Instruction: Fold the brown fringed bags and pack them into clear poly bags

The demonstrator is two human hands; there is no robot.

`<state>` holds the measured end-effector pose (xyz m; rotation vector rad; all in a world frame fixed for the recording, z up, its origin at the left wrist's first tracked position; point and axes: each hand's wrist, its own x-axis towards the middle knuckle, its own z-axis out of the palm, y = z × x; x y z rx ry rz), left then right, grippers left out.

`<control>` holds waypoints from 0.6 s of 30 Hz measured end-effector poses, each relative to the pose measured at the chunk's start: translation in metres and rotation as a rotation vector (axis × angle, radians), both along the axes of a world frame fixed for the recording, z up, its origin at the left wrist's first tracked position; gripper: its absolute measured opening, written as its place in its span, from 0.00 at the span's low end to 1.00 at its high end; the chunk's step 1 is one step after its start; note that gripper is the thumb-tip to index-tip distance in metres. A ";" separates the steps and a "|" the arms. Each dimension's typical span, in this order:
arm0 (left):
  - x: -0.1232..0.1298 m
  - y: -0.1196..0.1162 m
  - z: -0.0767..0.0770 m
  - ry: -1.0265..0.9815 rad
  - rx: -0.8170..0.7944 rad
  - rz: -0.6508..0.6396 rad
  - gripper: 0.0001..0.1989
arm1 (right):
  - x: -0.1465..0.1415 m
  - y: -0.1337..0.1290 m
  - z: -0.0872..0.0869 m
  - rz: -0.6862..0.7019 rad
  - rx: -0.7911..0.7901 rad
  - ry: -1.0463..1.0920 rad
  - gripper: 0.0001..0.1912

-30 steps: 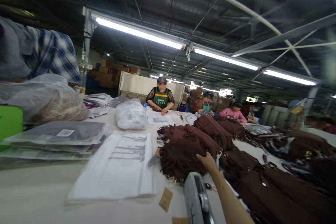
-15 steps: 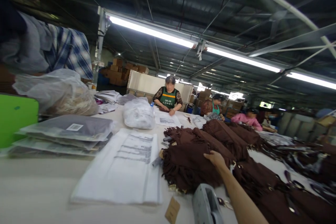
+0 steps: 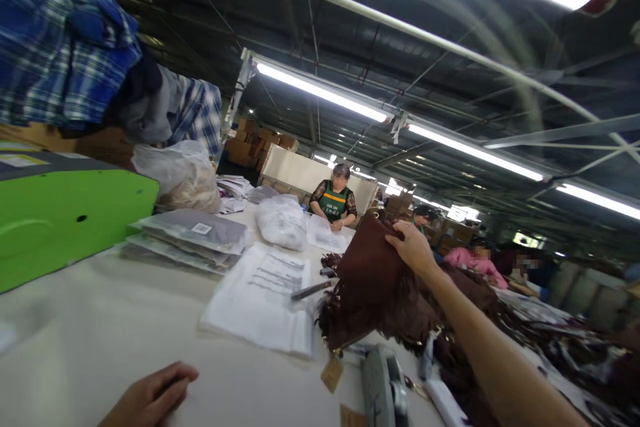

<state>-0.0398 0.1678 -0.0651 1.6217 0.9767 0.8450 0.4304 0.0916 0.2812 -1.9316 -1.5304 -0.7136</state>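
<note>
My right hand (image 3: 413, 245) grips the upper edge of a dark brown fringed bag (image 3: 373, 257) and holds it raised over the heap of brown bags at the right. A tan tag (image 3: 331, 373) hangs below the bag. Low at the left, my left hand (image 3: 155, 393) is over the pale table with its fingers curled together; whether anything is in them does not show. Printed white plastic bags (image 3: 265, 300) lie flat between my hands. A grey tape dispenser (image 3: 380, 387) stands below the brown bag.
A green machine (image 3: 75, 213) stands at the left, beside packed bags with a barcode label (image 3: 195, 230). Behind them are clear plastic bundles (image 3: 283, 220). Across the table a person in a green apron (image 3: 334, 200) works; other people sit further right.
My right hand has lifted the brown bag off the heap. My left hand has come into view at the lower left. The view has turned left, showing more of the green machine.
</note>
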 end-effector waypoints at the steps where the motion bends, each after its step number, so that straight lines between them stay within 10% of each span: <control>1: 0.000 0.000 0.003 -0.012 0.007 0.006 0.26 | -0.014 -0.007 0.015 0.047 -0.004 -0.017 0.09; 7: 0.004 -0.020 0.080 -0.192 0.170 0.124 0.36 | -0.099 -0.039 0.056 0.258 -0.096 0.018 0.13; 13: 0.030 -0.054 0.186 -0.505 0.161 -0.314 0.42 | -0.212 -0.034 0.003 0.630 -0.248 0.108 0.12; 18: 0.020 -0.074 0.188 -0.681 -0.230 -0.279 0.33 | -0.250 -0.038 -0.025 0.748 -0.331 0.176 0.16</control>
